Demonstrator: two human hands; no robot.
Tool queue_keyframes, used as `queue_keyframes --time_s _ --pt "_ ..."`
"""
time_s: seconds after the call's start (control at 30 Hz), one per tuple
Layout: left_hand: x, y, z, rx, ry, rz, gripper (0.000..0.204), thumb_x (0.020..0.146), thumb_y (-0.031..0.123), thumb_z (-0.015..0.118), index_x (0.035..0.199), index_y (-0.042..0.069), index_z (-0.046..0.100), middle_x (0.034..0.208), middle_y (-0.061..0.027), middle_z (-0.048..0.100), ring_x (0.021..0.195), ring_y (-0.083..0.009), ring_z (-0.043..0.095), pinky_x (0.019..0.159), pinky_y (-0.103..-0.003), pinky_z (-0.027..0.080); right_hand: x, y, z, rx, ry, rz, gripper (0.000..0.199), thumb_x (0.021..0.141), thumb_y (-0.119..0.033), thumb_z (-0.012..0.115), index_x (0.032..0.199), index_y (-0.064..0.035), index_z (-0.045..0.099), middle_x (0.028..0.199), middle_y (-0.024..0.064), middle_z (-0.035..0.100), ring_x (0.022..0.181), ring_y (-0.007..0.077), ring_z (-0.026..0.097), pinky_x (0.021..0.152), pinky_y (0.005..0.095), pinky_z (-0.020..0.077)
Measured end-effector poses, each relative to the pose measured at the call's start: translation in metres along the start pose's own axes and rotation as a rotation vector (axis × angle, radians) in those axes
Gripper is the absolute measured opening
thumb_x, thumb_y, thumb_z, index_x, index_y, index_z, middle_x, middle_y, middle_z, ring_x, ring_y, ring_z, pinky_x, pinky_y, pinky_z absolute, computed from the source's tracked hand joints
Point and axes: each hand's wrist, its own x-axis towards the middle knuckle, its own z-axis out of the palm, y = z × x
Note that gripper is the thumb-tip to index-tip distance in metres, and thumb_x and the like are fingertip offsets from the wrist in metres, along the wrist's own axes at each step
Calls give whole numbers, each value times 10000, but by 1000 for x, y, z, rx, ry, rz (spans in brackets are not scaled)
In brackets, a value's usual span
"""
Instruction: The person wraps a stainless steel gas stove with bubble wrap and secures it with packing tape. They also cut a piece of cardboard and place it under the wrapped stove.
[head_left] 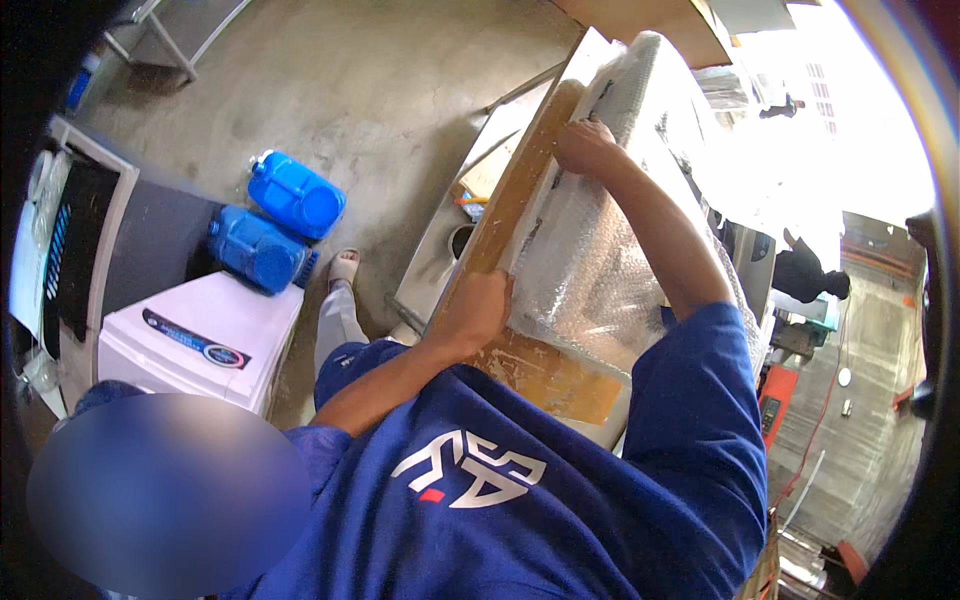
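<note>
A large box-like package lies on a worn brown tabletop (550, 375), covered in clear bubble wrap (590, 270). What is inside the wrap I cannot make out. My right hand (588, 150) is farther up the package, its fingers closed on the wrap along the left edge. Nearer my body, my left hand (482, 308) is curled in a fist at the package's near left corner, pinching the edge of the same wrap. The fingertips of both hands are partly hidden.
Left of the table, a lower shelf (432, 278) holds a dark round thing. Two blue jerrycans (298, 195) and a white appliance (190, 335) stand on the left. Cardboard (660, 25) is at the far end. Another person in dark clothes (800, 272) is on the right, near a red cable (825, 420).
</note>
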Motion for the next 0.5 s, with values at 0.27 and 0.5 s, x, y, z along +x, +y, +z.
queue_keyframes --time_s 0.27,0.5 --pt "14 -10 -11 41 10 95 295 984 206 570 861 -40 678 793 -314 648 804 -507 652 711 -568 519 -151 -105 16 432 257 -459 356 846 -373 666 964 -41 713 954 162 698 1021 322 653 1016 508 432" --pt "14 5 -18 63 17 151 160 909 96 596 860 -37 670 830 -326 646 834 -493 661 714 -553 526 -159 -99 66 379 608 -487 323 793 -391 643 764 -72 691 808 122 694 836 289 642 897 462 430"
